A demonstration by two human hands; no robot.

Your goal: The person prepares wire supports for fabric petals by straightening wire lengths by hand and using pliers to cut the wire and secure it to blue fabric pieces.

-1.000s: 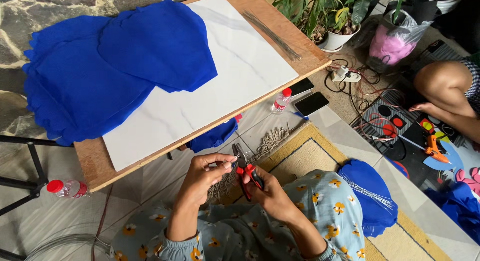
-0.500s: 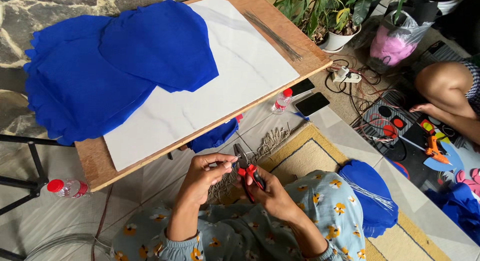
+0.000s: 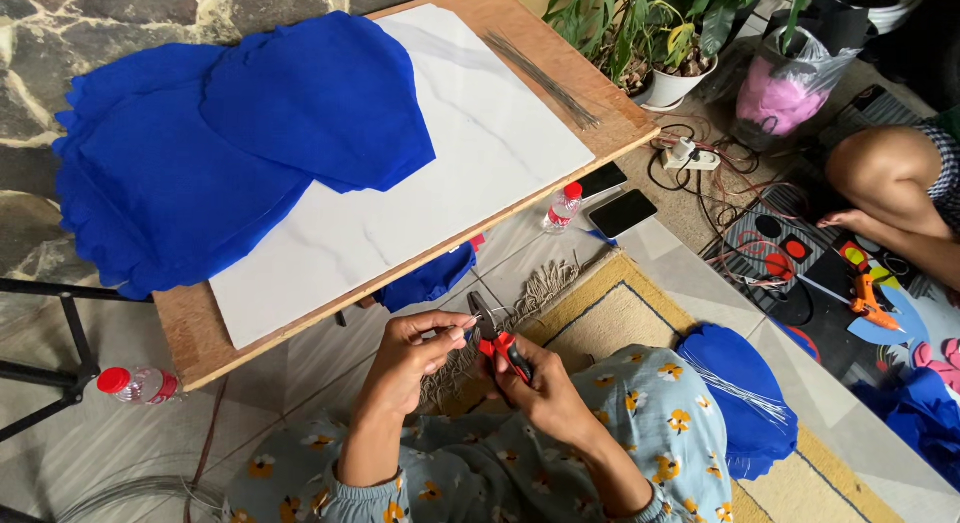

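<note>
My right hand (image 3: 545,388) grips red-and-black pliers (image 3: 497,336) by the handles, jaws pointing up and away from me. My left hand (image 3: 412,351) pinches something thin at the jaws, likely a wire, too fine to make out. Both hands are held close together above my lap, over the fringed edge of a yellow rug (image 3: 610,313). Just beyond them is the front edge of a low wooden board (image 3: 200,333) with a white marbled sheet (image 3: 420,183) on it.
Big blue crepe-paper petals (image 3: 200,153) cover the board's left. A bundle of thin wires (image 3: 545,78) lies at its far right. Bottles (image 3: 563,207) (image 3: 138,384), two phones (image 3: 620,213), a blue petal with wires (image 3: 745,393), a glue gun (image 3: 865,298) and another person's leg (image 3: 890,183) surround me.
Both hands stay at the same spot with the pliers; only small finger movements at the jaws.
</note>
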